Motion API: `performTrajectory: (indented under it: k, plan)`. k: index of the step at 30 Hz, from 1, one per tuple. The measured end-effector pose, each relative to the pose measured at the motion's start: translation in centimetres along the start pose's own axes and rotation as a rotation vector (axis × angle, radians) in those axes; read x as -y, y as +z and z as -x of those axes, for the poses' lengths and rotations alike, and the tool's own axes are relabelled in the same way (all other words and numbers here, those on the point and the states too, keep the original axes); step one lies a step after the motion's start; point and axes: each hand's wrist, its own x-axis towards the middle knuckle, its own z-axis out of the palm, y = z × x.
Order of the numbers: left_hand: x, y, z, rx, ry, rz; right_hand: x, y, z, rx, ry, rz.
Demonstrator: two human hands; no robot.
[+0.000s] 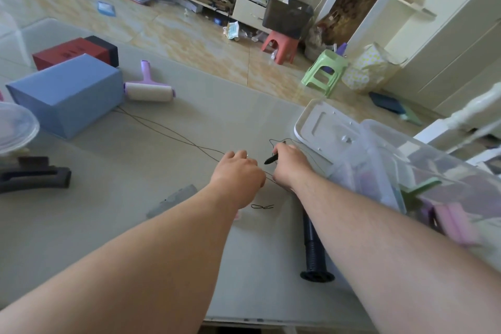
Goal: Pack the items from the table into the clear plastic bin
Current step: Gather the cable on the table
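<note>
Bare table lies left of the hands, the clear plastic bin crowds the right edge; left hand curls on the thin cord running far-left, right hand pinches its black tip.

i see a pale grey-green table carrying a blue cardboard box, a red and black box behind it, a lilac-handled lint roller, a thin dark cord, a black ribbed tube, a white plastic lid and a clear plastic bin.

Clear glossy plastic bin; smooth matt table; matt blue cardboard-like box; ribbed black plastic tube; thin dark wire.
</note>
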Motion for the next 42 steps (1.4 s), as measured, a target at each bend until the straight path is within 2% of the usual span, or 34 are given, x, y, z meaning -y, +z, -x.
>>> performTrajectory:
  k: [4, 7, 10, 14, 18, 22, 25, 29, 32, 35, 38, 42]
  plan:
    - [-0.7, 0.2, -0.7, 0.003, -0.042, -0.016, 1.0, -0.3, 0.0, -0.045, -0.019, -0.014]
    - [-0.1, 0.0, -0.5, -0.023, -0.106, 0.096, 2.8, -1.9, -0.3, -0.068, -0.027, -0.050]
    - [0.8, -1.0, -0.2, -0.053, -0.174, 0.296, 4.8, -6.0, 0.9, -0.060, -0.057, -0.136]
    - [2.2, -3.5, 0.9, -0.140, -0.205, 0.462, 5.6, -13.2, 4.9, -0.116, -0.139, -0.380]
    - [0.8, -7.7, 2.9, -0.313, -0.183, 0.585, 0.8, -20.7, 10.1, -0.173, -0.201, -0.580]
    - [-6.5, -14.3, 3.6, -0.443, -0.068, 0.632, -9.4, -23.4, 14.5, -0.243, -0.149, -0.540]
    - [-13.0, -17.8, 3.2, -0.394, 0.160, 0.537, -16.2, -22.0, 17.1, -0.175, -0.113, -0.392]
    - [-19.1, -21.0, 1.8, -0.359, 0.325, 0.369, -20.7, -18.5, 18.2, -0.033, -0.150, -0.180]
    - [-21.1, -21.1, 0.4, -0.125, 0.328, 0.026, -20.6, -16.2, 17.9, 0.064, -0.189, -0.189]
    - [-21.7, -19.5, -0.1, 0.090, 0.328, -0.225, -19.6, -15.7, 17.6, 0.036, -0.310, -0.286]
    - [-21.3, -18.3, -0.7, 0.176, 0.316, -0.273, -18.2, -15.8, 17.0, 0.057, -0.395, -0.188]
    - [-21.1, -17.5, -1.0, 0.209, 0.308, -0.304, -17.4, -13.4, 15.8, 0.122, -0.383, -0.149]
